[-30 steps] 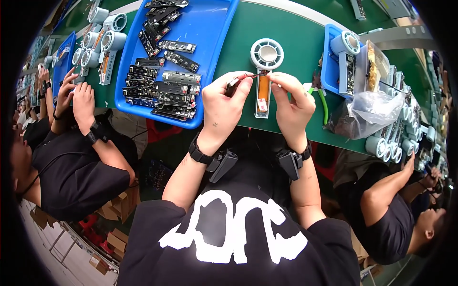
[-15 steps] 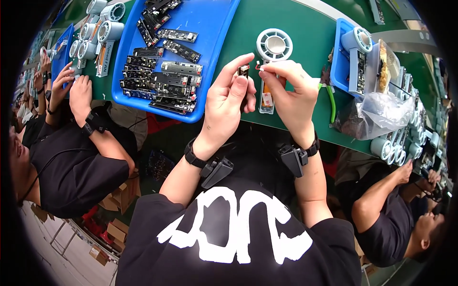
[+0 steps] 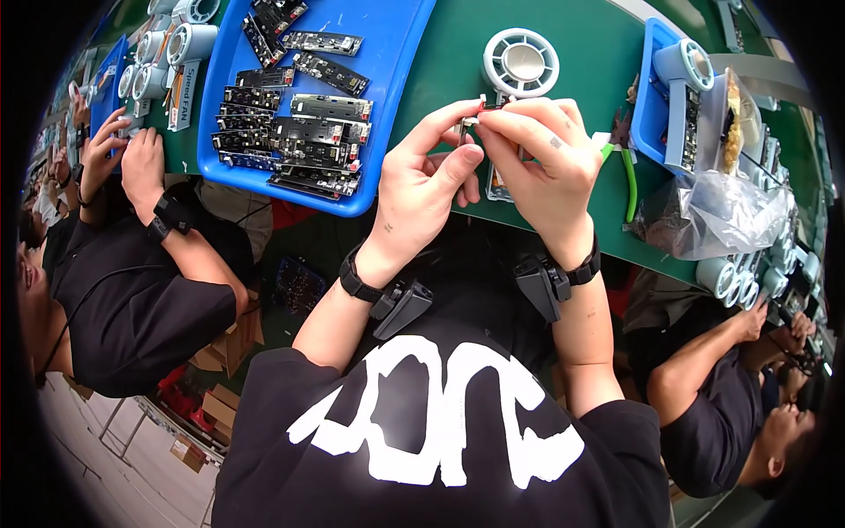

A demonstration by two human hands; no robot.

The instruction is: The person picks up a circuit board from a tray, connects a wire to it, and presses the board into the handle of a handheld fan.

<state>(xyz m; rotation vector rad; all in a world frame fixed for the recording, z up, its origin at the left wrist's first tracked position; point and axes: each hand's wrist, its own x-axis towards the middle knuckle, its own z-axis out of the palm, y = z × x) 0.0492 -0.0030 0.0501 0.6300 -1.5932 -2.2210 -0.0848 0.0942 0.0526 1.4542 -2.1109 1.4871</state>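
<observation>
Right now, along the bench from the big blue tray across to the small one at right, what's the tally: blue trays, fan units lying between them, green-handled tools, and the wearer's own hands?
Blue trays: 2 (big tray, small tray)
Fan unit: 1
Green-handled tool: 1
Hands: 2 (left hand, right hand)
Total: 6

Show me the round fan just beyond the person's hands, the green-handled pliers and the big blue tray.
Fan [image 3: 522, 63]: head view, on its central hub.
Pliers [image 3: 630, 173]: head view, on a green handle.
Blue tray [image 3: 385, 66]: head view, on its bare floor.
</observation>
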